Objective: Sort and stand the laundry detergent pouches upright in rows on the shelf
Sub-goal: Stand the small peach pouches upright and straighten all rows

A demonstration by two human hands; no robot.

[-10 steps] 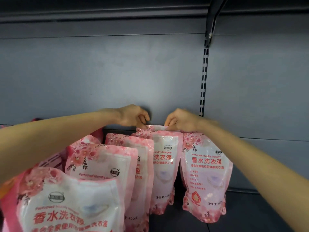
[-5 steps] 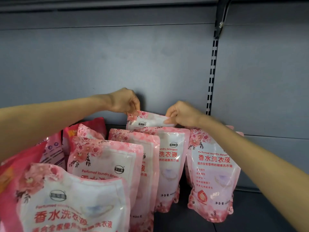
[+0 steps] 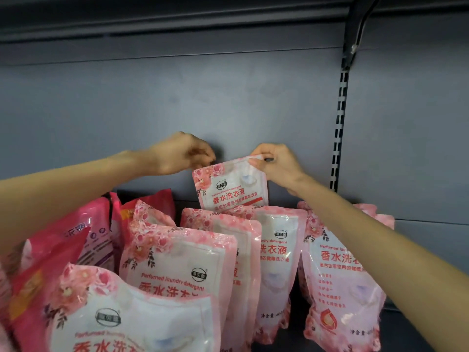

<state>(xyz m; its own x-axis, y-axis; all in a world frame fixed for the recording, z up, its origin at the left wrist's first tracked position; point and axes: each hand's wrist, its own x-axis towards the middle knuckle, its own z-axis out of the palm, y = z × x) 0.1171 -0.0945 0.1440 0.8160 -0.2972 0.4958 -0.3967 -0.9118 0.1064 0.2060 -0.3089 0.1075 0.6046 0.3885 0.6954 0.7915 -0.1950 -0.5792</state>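
Pouch (image 3: 231, 186) of perfumed laundry detergent hangs above the back of the pink row (image 3: 276, 252). Right hand (image 3: 276, 166) pinches its top right corner. Left hand (image 3: 185, 153) is curled at the top left edge, but whether it grips I cannot tell. To do this well, I judge, keep the top seal level, lower it straight behind the rearmost pouch, and seat the base flat before letting go. Back panel (image 3: 228, 97) sits close behind the knuckles, and the slotted upright (image 3: 338, 128) stands right of the right hand. Bare shelf deck (image 3: 401, 339) shows below the right forearm; red pouches (image 3: 96, 224) crowd under the left.
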